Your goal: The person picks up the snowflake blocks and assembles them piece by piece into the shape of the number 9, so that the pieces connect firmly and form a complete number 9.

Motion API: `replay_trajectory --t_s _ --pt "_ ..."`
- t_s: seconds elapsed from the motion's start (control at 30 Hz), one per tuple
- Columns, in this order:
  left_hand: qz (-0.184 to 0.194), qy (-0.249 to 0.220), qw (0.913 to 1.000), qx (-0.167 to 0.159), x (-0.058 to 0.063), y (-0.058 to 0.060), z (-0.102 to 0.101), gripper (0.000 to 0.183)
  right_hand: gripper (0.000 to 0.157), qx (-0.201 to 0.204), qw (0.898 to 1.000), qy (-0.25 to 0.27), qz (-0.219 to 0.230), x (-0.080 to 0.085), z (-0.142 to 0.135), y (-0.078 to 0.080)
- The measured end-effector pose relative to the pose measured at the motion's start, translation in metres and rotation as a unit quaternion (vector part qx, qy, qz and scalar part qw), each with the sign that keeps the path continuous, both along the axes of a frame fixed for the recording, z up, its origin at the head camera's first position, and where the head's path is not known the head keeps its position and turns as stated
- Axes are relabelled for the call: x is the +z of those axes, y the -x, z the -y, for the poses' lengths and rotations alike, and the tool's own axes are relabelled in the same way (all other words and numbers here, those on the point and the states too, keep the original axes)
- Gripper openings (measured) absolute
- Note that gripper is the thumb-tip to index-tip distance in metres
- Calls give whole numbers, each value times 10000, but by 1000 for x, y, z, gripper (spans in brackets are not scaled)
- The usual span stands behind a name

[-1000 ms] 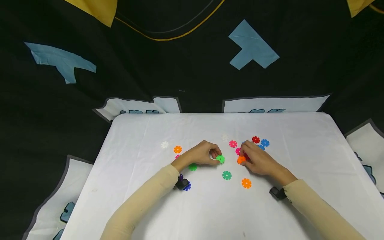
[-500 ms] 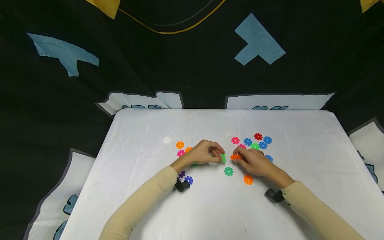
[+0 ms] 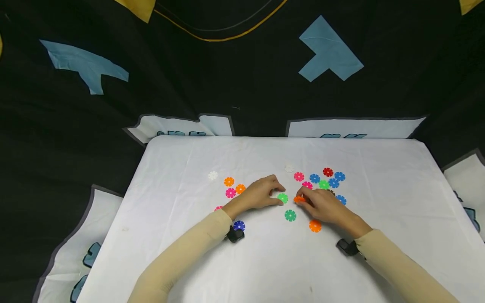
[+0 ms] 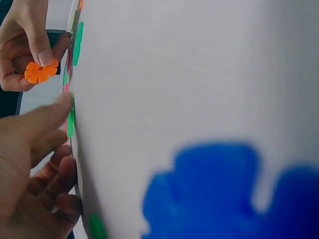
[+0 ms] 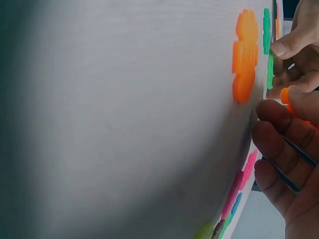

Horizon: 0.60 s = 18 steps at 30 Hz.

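In the head view my left hand (image 3: 261,193) has its thumb and fingers spread around a light green notched plastic disc (image 3: 282,198), which lies flat on the white table between the fingertips. The left wrist view shows the thumb tip right at this green disc's edge (image 4: 70,122). To the right, my right hand (image 3: 323,205) pinches an orange notched disc (image 3: 299,199) between thumb and fingers. That orange disc (image 4: 41,72) is tilted and raised off the cloth. Just in front of the hands lie a darker green disc (image 3: 290,215) and another orange disc (image 3: 315,226).
Behind the right hand is a cluster of blue, pink, green and red discs (image 3: 327,171). Orange and pink discs (image 3: 230,192) lie left of the left hand, with a dark blue disc (image 3: 239,225) by its wrist. Dark cloth (image 3: 212,84) hangs behind the white table (image 3: 265,269).
The green disc, held in the left fingers before, now lies flat on the table with those fingers spread apart. The right hand has moved a little left with the orange disc.
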State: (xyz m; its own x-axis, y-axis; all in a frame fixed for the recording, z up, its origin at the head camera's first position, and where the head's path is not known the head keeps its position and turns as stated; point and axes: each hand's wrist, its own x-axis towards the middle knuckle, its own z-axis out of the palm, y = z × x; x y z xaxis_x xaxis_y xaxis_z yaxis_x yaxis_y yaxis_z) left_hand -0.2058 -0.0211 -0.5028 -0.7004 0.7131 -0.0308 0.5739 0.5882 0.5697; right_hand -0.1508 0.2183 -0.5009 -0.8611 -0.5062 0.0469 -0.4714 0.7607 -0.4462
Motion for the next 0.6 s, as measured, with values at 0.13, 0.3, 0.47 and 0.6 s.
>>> replay_trajectory --t_s 0.13,0.3,0.47,0.6 --pt "118 171 9998 69 0 2 -1 29 24 43 9999 111 2 -2 -1 0" --pt "1251 -600 9901 209 1 2 5 15 25 103 9995 258 -142 0 1 -1" --pt "2805 -1764 9419 551 8 -1 8 15 29 90 9988 381 -294 5 6 -4" --pt "3019 -1968 9313 524 10 -4 7 20 29 151 9980 539 -290 8 11 -6"
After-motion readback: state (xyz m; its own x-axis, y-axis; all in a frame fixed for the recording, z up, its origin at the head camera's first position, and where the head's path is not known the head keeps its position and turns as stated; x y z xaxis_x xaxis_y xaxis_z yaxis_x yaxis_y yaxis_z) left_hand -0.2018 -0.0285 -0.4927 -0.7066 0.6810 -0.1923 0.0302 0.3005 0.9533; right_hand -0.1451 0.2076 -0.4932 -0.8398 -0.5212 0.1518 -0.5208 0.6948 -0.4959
